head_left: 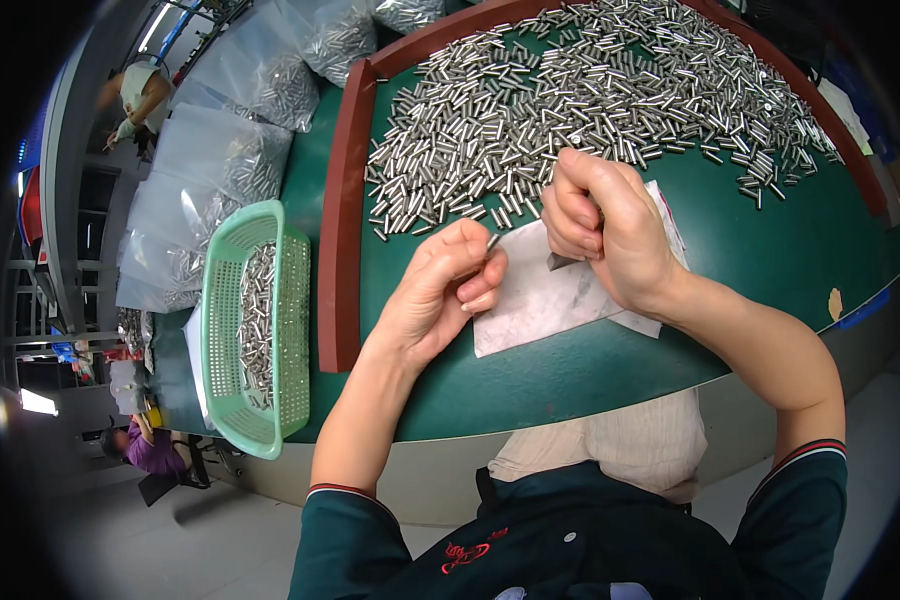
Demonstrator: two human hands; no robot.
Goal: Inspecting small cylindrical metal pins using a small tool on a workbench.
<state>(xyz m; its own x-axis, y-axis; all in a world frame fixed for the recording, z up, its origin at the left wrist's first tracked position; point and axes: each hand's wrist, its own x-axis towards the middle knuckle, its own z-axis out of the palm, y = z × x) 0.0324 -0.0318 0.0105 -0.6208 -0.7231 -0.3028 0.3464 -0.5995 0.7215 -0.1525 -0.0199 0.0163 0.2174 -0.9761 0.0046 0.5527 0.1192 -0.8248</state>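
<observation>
My left hand (440,290) pinches a small metal pin (492,241) between thumb and forefinger, just above the green table. My right hand (605,225) is curled shut over a white sheet of paper (540,300), and a dark tool tip (558,261) sticks out below its fingers. A large heap of several short silver pins (570,90) covers the green work surface just beyond both hands.
A brown raised border (342,230) frames the green table (770,250) on the left. A green plastic basket (225,330) with pins inside sits left of it, beside clear bags of pins (220,160). Other people are at the far left.
</observation>
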